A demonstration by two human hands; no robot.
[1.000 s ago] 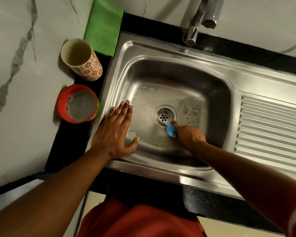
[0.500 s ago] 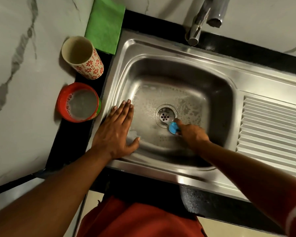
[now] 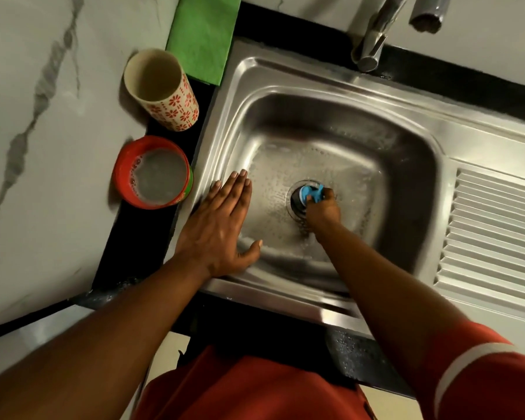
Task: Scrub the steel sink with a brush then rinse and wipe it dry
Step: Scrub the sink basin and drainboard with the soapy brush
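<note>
The steel sink (image 3: 406,153) fills the middle of the view, its basin floor wet and soapy. My right hand (image 3: 322,209) is down in the basin and grips a small blue brush (image 3: 311,192), which sits on the round drain (image 3: 297,201). My left hand (image 3: 222,225) lies flat with straight fingers on the sink's left rim, the thumb spread over the basin's edge. A folded green cloth (image 3: 203,37) lies on the counter at the sink's far left corner.
A red bowl of soapy water (image 3: 155,174) and a cream cup with red flowers (image 3: 161,89) stand on the black counter left of the sink. The tap (image 3: 373,40) rises behind the basin. A ribbed drainboard (image 3: 494,234) lies to the right.
My right hand has carried the blue brush from the near edge of the drain up onto the drain itself. The left hand has stayed on the rim.
</note>
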